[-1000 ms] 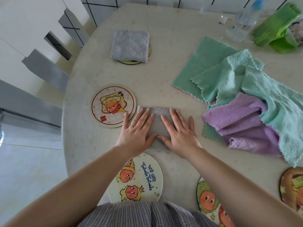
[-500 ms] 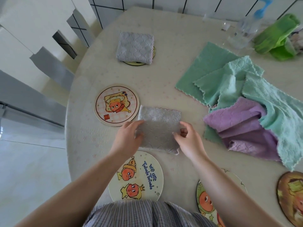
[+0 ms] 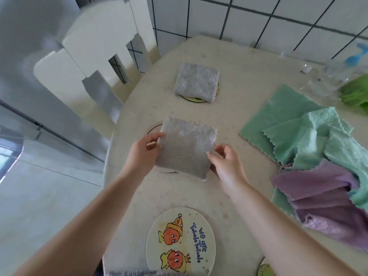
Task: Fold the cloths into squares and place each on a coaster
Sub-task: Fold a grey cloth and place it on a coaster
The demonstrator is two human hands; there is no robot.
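Note:
A grey cloth folded into a square (image 3: 186,147) is held between both hands over a round coaster (image 3: 154,129), which it almost wholly hides. My left hand (image 3: 144,154) pinches its left edge. My right hand (image 3: 227,162) pinches its right edge. Farther back another folded grey cloth (image 3: 196,81) lies on a yellow coaster (image 3: 196,99). A coaster with orange cartoon figures (image 3: 181,242) lies bare near me. Unfolded green cloths (image 3: 298,134) and a purple cloth (image 3: 326,200) are heaped at the right.
The cream table (image 3: 239,80) ends at its left edge close to the coasters. A white chair (image 3: 95,54) stands beyond that edge. A clear spray bottle (image 3: 336,74) and a green item (image 3: 356,92) sit at the far right. Another coaster (image 3: 265,268) peeks in at the bottom.
Both hands stopped pressing the grey cloth flat, gripped its side edges, and carried it left and away over the coaster with the orange figure. The view tilted up.

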